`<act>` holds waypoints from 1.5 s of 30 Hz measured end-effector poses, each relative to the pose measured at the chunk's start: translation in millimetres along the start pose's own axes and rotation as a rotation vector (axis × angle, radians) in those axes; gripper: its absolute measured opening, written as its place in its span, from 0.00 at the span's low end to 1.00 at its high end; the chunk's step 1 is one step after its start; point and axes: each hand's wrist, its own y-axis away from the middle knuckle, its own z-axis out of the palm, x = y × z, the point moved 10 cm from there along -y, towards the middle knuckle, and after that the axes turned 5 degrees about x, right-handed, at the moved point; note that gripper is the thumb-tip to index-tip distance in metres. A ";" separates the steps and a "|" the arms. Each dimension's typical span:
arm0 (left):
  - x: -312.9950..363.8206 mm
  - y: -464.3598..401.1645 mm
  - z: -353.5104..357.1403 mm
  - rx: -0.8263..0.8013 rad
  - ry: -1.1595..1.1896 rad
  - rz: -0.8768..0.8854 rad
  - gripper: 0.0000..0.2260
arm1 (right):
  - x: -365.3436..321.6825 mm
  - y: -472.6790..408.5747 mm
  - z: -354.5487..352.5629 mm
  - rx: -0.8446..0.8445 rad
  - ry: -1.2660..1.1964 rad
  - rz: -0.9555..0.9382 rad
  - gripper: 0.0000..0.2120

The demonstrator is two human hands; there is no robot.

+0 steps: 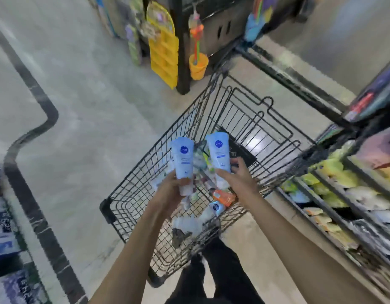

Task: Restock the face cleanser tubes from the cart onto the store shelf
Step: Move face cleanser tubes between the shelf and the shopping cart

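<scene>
Grey store floor fills the frame's left; mid-frame, above the cart (pixel 211 163), left hand (pixel 171 189) and right hand (pixel 238 178) each grip an upright tube, left tube (pixel 184 159) and right tube (pixel 219 151).

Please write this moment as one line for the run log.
left hand: holds blue tube | right hand: holds second blue tube | both above cart | shelf: not yet reached

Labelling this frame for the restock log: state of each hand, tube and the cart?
Left hand: grips pale blue tube, possibly more behind it.
Left pale blue plastic tube: lifted above the cart.
Right hand: grips one tube.
Right pale blue plastic tube: lifted above the cart.
Black wire shopping cart: holds assorted products.
</scene>
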 end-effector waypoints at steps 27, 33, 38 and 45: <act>-17.3 266.8 514.4 -0.755 -0.462 0.368 0.29 | -0.3 368.4 -457.4 0.681 -0.593 -0.407 0.30; -68.8 305.8 582.2 -0.706 -0.492 0.421 0.27 | 39.5 425.7 -530.8 0.782 -0.594 -0.432 0.24; -98.8 321.9 631.2 -0.695 -0.516 0.442 0.23 | 64.8 448.5 -577.3 0.839 -0.602 -0.441 0.24; -113.2 329.5 708.9 -0.699 -0.544 0.516 0.21 | 83.6 450.2 -646.2 0.907 -0.577 -0.430 0.22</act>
